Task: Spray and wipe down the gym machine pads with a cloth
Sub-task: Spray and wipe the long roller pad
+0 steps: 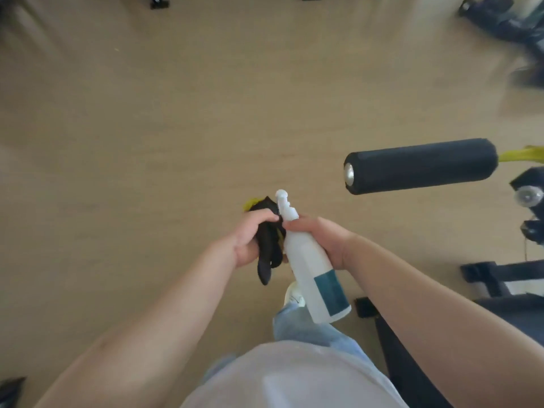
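Observation:
My left hand (250,237) grips a crumpled black cloth (268,248) with a bit of yellow at its top. Right beside it, my right hand (321,240) holds a white spray bottle (309,269) by the neck, nozzle pointing up and away, a teal label near its base. Both hands meet in front of my body above the floor. A black cylindrical roller pad (421,166) with a metal end cap sticks out from the right, above and to the right of my hands.
The gym machine's black frame (497,275) and its yellow part (521,154) stand along the right edge. More dark equipment (506,22) lies at the top right. Tan floor (147,128) spreads across the left and middle. My shoe (294,294) shows below the bottle.

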Demonstrator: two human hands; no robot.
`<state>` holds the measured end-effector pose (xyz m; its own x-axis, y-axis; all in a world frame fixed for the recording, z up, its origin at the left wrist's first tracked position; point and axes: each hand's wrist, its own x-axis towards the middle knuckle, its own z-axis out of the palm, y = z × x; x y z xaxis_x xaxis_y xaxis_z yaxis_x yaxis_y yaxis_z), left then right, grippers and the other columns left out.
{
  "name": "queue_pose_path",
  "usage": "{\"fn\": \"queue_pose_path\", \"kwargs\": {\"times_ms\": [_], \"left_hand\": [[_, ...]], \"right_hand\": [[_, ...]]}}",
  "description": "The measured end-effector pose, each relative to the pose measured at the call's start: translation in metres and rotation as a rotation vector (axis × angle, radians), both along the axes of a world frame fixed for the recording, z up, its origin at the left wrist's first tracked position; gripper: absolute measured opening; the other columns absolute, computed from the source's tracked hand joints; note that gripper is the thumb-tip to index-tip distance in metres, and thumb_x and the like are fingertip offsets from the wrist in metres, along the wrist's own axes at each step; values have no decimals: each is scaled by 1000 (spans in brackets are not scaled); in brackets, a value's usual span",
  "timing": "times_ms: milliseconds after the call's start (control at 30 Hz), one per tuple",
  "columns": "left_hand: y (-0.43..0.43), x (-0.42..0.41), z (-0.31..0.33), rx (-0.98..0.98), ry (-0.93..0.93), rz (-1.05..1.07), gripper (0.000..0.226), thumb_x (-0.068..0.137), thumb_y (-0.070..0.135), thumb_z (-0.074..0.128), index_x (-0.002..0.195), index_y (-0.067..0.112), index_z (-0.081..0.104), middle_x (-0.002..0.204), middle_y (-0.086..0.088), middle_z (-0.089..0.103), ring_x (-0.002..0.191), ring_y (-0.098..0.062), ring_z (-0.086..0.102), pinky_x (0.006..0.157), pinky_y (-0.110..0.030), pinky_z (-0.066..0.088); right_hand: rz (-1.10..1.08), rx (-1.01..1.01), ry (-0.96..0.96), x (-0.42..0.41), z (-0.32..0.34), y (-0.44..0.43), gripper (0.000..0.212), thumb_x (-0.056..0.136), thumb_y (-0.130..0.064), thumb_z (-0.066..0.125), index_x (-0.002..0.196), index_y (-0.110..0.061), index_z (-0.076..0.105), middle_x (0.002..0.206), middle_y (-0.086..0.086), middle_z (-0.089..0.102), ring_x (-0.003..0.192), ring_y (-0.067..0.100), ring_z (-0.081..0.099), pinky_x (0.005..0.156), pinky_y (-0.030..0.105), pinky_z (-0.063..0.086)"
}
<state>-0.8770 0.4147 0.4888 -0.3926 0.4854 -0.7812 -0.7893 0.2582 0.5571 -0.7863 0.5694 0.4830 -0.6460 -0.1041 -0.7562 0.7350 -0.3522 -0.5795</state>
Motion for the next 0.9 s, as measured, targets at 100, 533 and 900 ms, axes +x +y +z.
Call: {"fn": "queue_pose_path", "kwargs": {"times_ms": [100, 533, 900], "left_hand": [[40, -42, -6, 15, 47, 6, 39, 85, -3, 43, 120, 6, 59, 106, -19, 67, 92, -36, 68, 92, -54, 55], [279, -195, -26, -10, 314, -275, 32, 93, 15, 72, 122, 20, 58, 109, -6, 73, 83, -16, 74, 62, -27, 57], [462, -282, -33, 215, 270, -922, 69, 66, 21, 81, 131, 19, 59, 128, -8, 69, 114, -28, 69, 99, -52, 56]], "right_hand": [[2, 47, -68, -31, 6, 53, 41, 93, -39, 73, 119, -8, 67, 89, 14, 74, 73, 28, 71, 74, 41, 58], [-560, 131, -108, -128, 7, 241, 37, 93, -33, 75, 117, -5, 68, 96, 18, 75, 87, 33, 73, 79, 45, 62], [-1261, 154, -299, -154, 11, 331, 52, 81, -40, 85, 118, -9, 66, 98, 18, 78, 84, 34, 76, 85, 50, 63]]}}
